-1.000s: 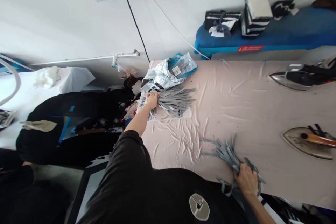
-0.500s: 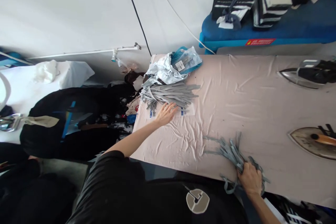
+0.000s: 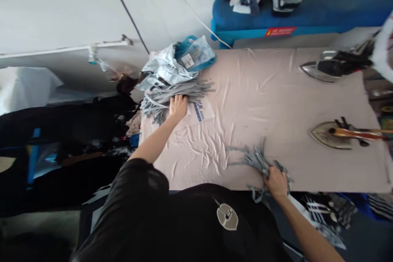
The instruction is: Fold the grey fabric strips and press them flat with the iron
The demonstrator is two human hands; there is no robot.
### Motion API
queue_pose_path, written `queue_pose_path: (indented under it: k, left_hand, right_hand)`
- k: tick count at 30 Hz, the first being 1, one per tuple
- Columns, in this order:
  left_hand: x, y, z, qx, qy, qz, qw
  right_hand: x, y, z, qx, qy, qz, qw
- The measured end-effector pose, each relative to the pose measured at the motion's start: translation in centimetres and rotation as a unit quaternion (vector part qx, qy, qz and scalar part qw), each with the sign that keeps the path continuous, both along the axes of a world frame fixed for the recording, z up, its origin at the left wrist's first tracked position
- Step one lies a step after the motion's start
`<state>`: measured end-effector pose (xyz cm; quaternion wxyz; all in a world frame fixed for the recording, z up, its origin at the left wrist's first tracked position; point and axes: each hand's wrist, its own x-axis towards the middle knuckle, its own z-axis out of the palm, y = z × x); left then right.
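My left hand rests on a stack of grey fabric strips at the far left corner of the ironing table, fingers curled onto the strips. My right hand is closed on a smaller bunch of grey strips at the table's near edge. A crumpled plastic bag with a blue packet lies just behind the stack. A clear labelled bag lies partly under the stack.
Two irons lie on the right of the table: one with a wooden handle, one dark. A blue padded bench with striped boxes stands behind. Dark garments are piled left of the table.
My left hand lifted off the strip stack, hovered open beside it, then returned onto the stack. The view shifted right and down. My right hand kept its grip on the small bunch.
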<state>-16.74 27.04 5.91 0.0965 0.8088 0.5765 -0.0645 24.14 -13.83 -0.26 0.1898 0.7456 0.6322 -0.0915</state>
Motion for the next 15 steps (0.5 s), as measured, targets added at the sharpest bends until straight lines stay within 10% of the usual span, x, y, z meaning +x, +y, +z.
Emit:
queue_pose_path:
  k: [3, 10, 15]
  left_hand:
    - [2.1, -5.4, 0.8, 0.044, -0.044, -0.031, 0.998]
    - [10.4, -21.9, 0.0, -0.116, -0.197, -0.144, 0.963]
    - [19.8, -25.9, 1.2, -0.145, -0.261, -0.198, 0.934]
  right_hand:
    - [0.5, 0.8, 1.0, -0.028, 0.025, 0.007, 0.999]
    - [2.4, 6.7, 2.6, -0.035, 0.137, 0.044, 0.989]
    - [3.0, 8.7, 4.8, 0.004, 0.276, 0.049, 0.960]
